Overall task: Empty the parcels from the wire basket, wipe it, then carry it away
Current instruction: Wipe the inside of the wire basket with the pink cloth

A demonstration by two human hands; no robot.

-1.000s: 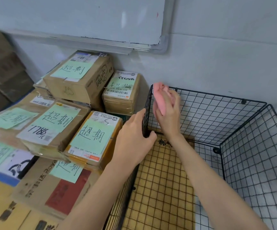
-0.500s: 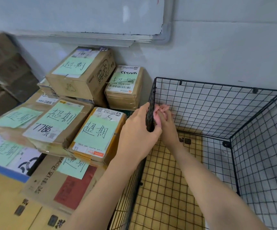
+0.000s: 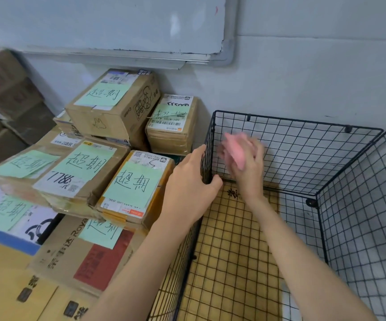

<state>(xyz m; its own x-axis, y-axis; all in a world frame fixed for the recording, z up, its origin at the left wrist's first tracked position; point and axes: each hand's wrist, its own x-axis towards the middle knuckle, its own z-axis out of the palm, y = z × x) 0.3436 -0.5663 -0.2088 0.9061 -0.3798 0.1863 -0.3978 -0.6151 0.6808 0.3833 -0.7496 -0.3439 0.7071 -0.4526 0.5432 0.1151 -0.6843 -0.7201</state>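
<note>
The pink cloth is on the move: a second ago it sat up at the corner rim, half a second ago it was down beside the left hand, and now it sweeps out across the back panel. So the wipe is well under way, judging by the bare inside of the wire basket. It stands against the wall, on a yellow gridded board.

The left fingers clamp the near-left wall, thumb hooked inside. The right hand bunches the cloth against the mesh, too blurred to show each finger.

The basket is thin black wire in open squares, and the cloth looks soft and crumpled. The parcels are taped cardboard with green paper notes, stacked just left.
</note>
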